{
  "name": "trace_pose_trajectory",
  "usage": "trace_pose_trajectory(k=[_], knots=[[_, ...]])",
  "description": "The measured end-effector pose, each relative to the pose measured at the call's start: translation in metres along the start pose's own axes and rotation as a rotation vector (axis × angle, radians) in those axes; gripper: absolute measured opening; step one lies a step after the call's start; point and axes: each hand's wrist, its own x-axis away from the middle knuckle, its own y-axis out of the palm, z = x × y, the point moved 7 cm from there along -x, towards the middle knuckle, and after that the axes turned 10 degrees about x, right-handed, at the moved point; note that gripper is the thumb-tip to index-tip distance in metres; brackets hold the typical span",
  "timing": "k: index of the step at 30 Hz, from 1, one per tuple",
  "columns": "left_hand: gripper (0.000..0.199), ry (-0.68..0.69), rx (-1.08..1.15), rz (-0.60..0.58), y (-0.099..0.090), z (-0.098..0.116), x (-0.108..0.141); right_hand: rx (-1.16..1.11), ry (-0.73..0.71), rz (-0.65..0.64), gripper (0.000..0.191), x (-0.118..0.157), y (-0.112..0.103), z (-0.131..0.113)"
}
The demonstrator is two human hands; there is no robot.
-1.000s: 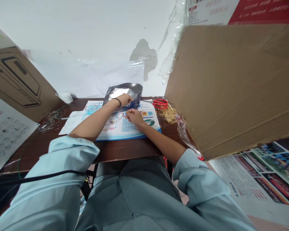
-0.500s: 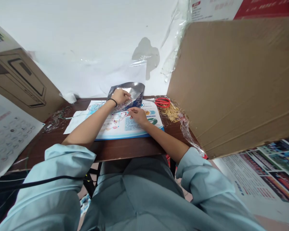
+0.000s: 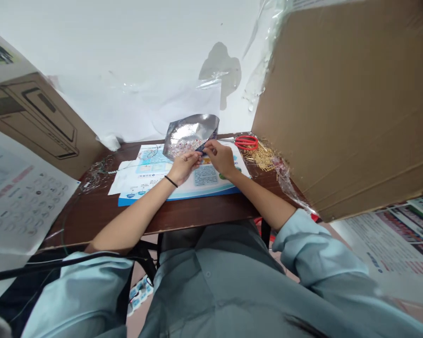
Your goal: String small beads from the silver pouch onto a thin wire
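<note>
My left hand (image 3: 185, 167), with a black band on the wrist, is closed in a pinch at the front edge of a silver-lined bag (image 3: 206, 123). Small pale and reddish beads (image 3: 183, 146) lie inside the bag. Close beside it, my right hand (image 3: 220, 157) also pinches, thumb and finger together at the bag's right front edge. Whatever sits between the fingertips of both hands is too small to make out. A thin thread (image 3: 141, 164) with a few white beads at its left end runs over the printed sheet (image 3: 155, 195) toward my left hand.
Red-handled scissors (image 3: 246, 142) lie right of the bag, by a heap of thin golden sticks (image 3: 262, 157) and crumpled clear plastic (image 3: 289, 183). Tangled thread (image 3: 97, 173) lies at the left. Cardboard panels (image 3: 345, 108) stand at both sides, with a white wall behind.
My left hand has come out of the bag, back to its front edge. My right hand has moved up beside it. The view has shifted slightly.
</note>
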Motion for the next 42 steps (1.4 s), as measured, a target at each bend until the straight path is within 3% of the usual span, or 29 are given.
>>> trace_pose_trajectory(k=[4, 12, 21, 42], knots=[[0.015, -0.047, -0.004, -0.009, -0.005, -0.010, -0.001, 0.066, -0.056, -0.039, 0.015, 0.006, 0.006, -0.001], [0.024, -0.072, -0.043, -0.089, -0.003, -0.010, -0.004, 0.052, -0.074, -0.014, 0.014, 0.008, 0.007, -0.001], [0.009, -0.130, -0.007, -0.038, -0.004, -0.015, -0.006, 0.095, -0.101, 0.021, 0.015, 0.011, 0.011, -0.003], [0.015, -0.096, 0.042, 0.017, -0.003, -0.011, -0.007, 0.087, -0.101, 0.023, 0.011, 0.012, 0.014, -0.003]])
